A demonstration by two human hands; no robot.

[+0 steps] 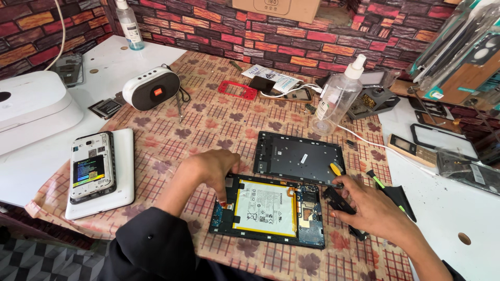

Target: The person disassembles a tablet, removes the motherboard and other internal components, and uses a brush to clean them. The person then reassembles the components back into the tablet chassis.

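Nearest, opened tablet [266, 211] with white battery lies on worktop [219, 125] | left hand [216, 169] fingers pressed on tablet's left edge, gripping nothing | right hand [367, 208] rests curled on black part [338, 202] beside tablet | beyond, dark back cover [298, 157] | farther, nearly empty clear spray bottle [336, 99], second clear bottle [128, 25] by brick wall.
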